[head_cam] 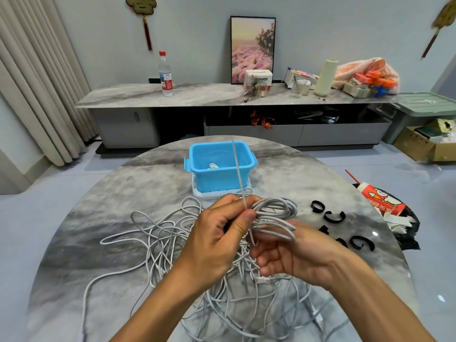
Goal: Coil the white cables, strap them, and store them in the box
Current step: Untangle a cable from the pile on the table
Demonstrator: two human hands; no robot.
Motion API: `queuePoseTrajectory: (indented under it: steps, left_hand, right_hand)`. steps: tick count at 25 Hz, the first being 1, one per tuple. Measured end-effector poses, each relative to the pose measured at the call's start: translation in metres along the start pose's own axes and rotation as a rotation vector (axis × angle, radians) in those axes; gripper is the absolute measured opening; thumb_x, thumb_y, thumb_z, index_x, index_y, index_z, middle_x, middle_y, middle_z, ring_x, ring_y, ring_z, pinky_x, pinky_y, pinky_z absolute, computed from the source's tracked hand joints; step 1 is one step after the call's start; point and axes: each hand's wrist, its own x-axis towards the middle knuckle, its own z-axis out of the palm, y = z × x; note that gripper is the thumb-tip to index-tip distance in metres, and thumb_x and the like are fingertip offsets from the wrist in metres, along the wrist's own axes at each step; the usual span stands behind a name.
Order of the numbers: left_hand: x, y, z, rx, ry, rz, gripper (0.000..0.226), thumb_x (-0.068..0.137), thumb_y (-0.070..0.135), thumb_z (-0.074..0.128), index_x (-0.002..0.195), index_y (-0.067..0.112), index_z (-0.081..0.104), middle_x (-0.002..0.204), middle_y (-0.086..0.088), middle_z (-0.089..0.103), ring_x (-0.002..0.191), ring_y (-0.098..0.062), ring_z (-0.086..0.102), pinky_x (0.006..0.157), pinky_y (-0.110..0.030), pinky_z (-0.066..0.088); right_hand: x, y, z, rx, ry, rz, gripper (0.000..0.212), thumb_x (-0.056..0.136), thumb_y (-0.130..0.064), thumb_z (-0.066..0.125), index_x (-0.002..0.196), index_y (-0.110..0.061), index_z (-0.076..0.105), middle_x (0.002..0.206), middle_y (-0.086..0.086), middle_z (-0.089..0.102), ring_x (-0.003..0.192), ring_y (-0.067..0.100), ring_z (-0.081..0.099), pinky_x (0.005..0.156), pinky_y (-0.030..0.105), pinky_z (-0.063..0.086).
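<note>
Two bare hands meet above a round grey marble tabletop (74, 243). Beneath them sprawls a tangle of thin white cables (160, 243), too knotted to count. The left hand (217, 240) pinches one upright cable end between thumb and fingers; the right hand (291, 255), fingers curled, holds a small round coil (274, 218). Right lie about four black curled straps (333, 215), partly hidden. Beyond stands one blue plastic box (219, 164), a cable inside.

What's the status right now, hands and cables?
Left hand pinches the coil; right hand holds it from below. Not strapped yet. Blue box open. Loose cables tangled beneath.
</note>
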Motion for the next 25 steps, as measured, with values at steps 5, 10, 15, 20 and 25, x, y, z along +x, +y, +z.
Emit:
queuePoseTrajectory:
  steps: [5,10,15,20,25]
  left_hand:
    - [-0.004,0.005,0.002,-0.005,-0.173,0.031,0.023,0.098,0.019,0.055,0.111,0.030,0.071,0.096,0.006,0.067,0.090,-0.012,0.066,0.078,-0.023,0.050]
    - [-0.012,-0.007,0.014,0.043,-0.309,-0.032,0.022,0.096,0.020,0.057,0.112,0.013,0.071,0.108,0.003,0.062,0.107,-0.016,0.062,0.091,-0.026,0.048]
    - [-0.011,-0.010,0.016,0.049,-0.293,-0.138,0.026,0.096,0.029,0.055,0.114,0.025,0.072,0.111,0.002,0.056,0.111,-0.018,0.058,0.092,-0.033,0.049]
    - [-0.009,-0.003,0.014,-0.031,-0.309,-0.175,0.027,0.097,0.023,0.056,0.118,0.035,0.067,0.110,0.010,0.072,0.103,-0.013,0.067,0.089,-0.038,0.052]
    - [-0.014,-0.006,0.015,-0.204,-0.272,-0.346,0.035,0.088,0.030,0.064,0.115,0.033,0.042,0.109,-0.004,0.071,0.099,-0.023,0.068,0.091,-0.046,0.053]
  right_hand:
    - [-0.002,-0.008,-0.005,-0.038,0.069,-0.091,0.021,0.063,-0.024,0.074,0.078,-0.010,0.080,0.071,0.015,0.071,0.055,0.021,0.065,0.049,0.029,0.056]
    - [-0.002,-0.019,-0.019,-0.109,0.126,-0.124,0.041,0.069,-0.022,0.075,0.096,0.008,0.074,0.084,0.023,0.070,0.069,0.026,0.067,0.065,0.031,0.059]
    - [-0.005,-0.017,-0.020,-0.190,0.200,-0.256,0.035,0.071,-0.029,0.074,0.092,-0.002,0.078,0.086,0.026,0.073,0.070,0.026,0.068,0.067,0.032,0.058]
    - [-0.007,-0.018,-0.017,-0.270,0.300,-0.369,0.030,0.074,-0.034,0.073,0.087,-0.009,0.080,0.070,0.010,0.070,0.063,0.018,0.063,0.061,0.028,0.053]
    - [-0.011,-0.019,-0.014,-0.341,0.341,-0.430,0.029,0.074,-0.031,0.078,0.079,-0.003,0.077,0.066,0.010,0.069,0.058,0.017,0.061,0.054,0.024,0.051]
